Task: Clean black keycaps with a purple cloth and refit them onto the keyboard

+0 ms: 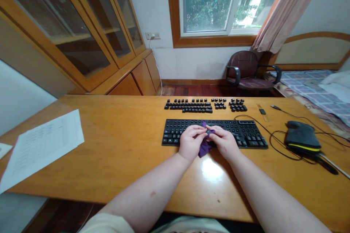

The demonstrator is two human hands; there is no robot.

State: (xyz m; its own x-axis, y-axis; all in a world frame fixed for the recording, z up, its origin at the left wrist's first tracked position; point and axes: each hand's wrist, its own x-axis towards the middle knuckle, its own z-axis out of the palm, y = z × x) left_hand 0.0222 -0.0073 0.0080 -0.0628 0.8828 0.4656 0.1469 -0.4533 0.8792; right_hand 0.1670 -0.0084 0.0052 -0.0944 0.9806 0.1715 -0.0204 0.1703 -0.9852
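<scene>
My left hand [190, 141] and my right hand [224, 141] meet over the front edge of a black keyboard [246, 136] with most keycaps removed. Both hands are closed on a purple cloth [203, 148] that hangs between them. A small black keycap [208, 131] is pinched at my right fingertips against the cloth. Removed black keycaps [188, 106] lie in ordered rows on the wooden desk [115, 145] behind the keyboard, with two smaller groups [237, 105] to their right.
A printed sheet of paper [43, 145] lies at the desk's left. A black wrist pad or pouch [302, 136] and cables [276, 142] sit at the right. A small tool [262, 111] lies near the keycaps. Behind the desk are a chair [247, 71], cabinets and a bed.
</scene>
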